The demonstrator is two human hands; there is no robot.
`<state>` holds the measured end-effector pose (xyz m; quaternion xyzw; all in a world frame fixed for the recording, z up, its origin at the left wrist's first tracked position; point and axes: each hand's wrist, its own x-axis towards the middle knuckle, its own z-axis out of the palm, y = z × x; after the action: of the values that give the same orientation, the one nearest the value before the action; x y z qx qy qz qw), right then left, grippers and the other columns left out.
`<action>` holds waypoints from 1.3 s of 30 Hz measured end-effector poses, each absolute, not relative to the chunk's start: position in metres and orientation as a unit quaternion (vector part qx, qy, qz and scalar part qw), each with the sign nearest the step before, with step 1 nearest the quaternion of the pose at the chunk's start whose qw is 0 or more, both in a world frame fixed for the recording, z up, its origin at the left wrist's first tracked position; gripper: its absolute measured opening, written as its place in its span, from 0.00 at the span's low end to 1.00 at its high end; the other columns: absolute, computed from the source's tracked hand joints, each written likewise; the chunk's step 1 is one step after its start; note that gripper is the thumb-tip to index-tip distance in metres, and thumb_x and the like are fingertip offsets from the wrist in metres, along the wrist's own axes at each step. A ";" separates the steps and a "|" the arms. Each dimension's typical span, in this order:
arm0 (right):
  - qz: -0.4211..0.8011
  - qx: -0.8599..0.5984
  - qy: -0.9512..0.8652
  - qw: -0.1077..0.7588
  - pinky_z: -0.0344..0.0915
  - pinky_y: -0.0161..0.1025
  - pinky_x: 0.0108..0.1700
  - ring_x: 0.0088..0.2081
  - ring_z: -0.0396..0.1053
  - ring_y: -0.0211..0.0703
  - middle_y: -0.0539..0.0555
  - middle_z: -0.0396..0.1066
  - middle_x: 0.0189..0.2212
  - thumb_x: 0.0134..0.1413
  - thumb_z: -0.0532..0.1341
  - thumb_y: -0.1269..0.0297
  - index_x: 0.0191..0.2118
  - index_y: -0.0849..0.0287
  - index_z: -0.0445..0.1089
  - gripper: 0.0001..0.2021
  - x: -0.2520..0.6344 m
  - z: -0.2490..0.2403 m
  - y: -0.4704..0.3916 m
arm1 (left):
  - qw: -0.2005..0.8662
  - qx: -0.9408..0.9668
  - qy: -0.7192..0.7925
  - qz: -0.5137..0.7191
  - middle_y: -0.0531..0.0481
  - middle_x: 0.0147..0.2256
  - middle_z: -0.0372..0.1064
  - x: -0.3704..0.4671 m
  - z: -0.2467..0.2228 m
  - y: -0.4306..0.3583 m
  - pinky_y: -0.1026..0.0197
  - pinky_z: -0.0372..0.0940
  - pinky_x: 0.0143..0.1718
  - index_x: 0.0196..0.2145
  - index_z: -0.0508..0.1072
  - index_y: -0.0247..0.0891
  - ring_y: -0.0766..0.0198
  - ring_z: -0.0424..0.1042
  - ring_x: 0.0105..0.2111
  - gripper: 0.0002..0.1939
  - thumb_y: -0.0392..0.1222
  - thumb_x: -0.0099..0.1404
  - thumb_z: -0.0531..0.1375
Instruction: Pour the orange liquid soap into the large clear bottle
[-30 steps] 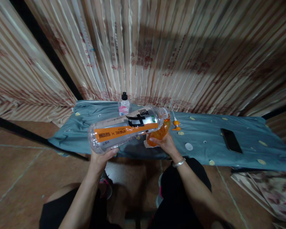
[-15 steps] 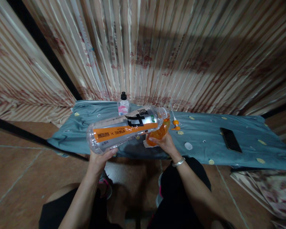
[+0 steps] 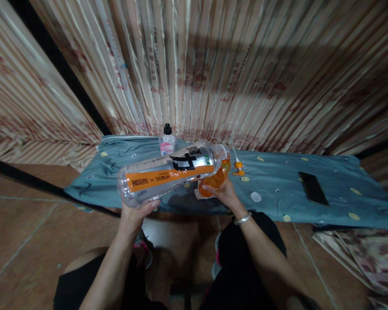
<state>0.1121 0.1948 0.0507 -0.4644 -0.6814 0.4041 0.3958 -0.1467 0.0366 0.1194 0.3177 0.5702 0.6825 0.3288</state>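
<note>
My left hand [image 3: 137,214] is closed around the base end of a large clear plastic bottle [image 3: 148,165] with an orange and silver label. The bottle lies tilted, its neck pointing right and slightly up. My right hand [image 3: 224,193] grips a smaller bottle of orange liquid [image 3: 215,178], partly hidden behind the big bottle. The two bottle mouths meet or nearly meet; I cannot tell whether liquid passes between them. Under the smaller bottle shows a white tissue-like piece [image 3: 201,194]. Just right of the bottles lies an orange pump head [image 3: 238,167] with a pale tube.
A clear bottle with a black cap and pink label [image 3: 167,144] stands at the back of the cloth-covered surface [image 3: 278,172]. A white round cap-like disc [image 3: 255,197] and a black phone [image 3: 313,188] lie to the right. Behind hangs a pleated curtain [image 3: 207,64]; dark poles [image 3: 61,64] frame the left.
Both hands hold the bottles almost as before. The large bottle has shifted very slightly and its label is turned a little differently; everything else looks the same.
</note>
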 end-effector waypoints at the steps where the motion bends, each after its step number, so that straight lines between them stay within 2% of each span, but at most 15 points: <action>1: 0.403 -0.468 -0.680 0.395 0.72 0.59 0.60 0.54 0.78 0.61 0.59 0.80 0.53 0.40 0.77 0.44 0.52 0.55 0.73 0.35 0.112 0.050 0.195 | 0.333 0.322 0.567 0.681 0.43 0.36 0.82 -0.148 0.118 0.036 0.44 0.75 0.53 0.44 0.81 0.35 0.42 0.82 0.44 0.37 0.55 0.36 0.79; 11: 0.401 -0.471 -0.680 0.395 0.74 0.60 0.58 0.54 0.78 0.63 0.59 0.82 0.50 0.39 0.78 0.44 0.59 0.55 0.71 0.41 0.112 0.050 0.196 | 0.334 0.332 0.558 0.683 0.41 0.39 0.82 -0.149 0.113 0.037 0.44 0.75 0.54 0.45 0.81 0.35 0.41 0.81 0.46 0.36 0.53 0.39 0.79; 21: 0.403 -0.465 -0.680 0.398 0.72 0.59 0.61 0.54 0.78 0.60 0.60 0.81 0.51 0.40 0.76 0.43 0.52 0.55 0.72 0.35 0.112 0.053 0.194 | 0.327 0.325 0.566 0.683 0.42 0.37 0.82 -0.148 0.116 0.037 0.45 0.76 0.51 0.45 0.81 0.36 0.42 0.82 0.44 0.38 0.54 0.36 0.79; 39: 0.405 -0.459 -0.682 0.401 0.73 0.59 0.59 0.51 0.79 0.61 0.60 0.81 0.50 0.42 0.76 0.43 0.51 0.56 0.73 0.33 0.111 0.051 0.195 | 0.337 0.329 0.557 0.684 0.41 0.40 0.82 -0.150 0.115 0.035 0.44 0.75 0.54 0.45 0.81 0.36 0.41 0.81 0.47 0.36 0.53 0.39 0.79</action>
<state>0.1111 0.1948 0.0507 -0.4586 -0.6817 0.4050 0.4011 -0.1496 0.0354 0.1147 0.3288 0.5568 0.6844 0.3369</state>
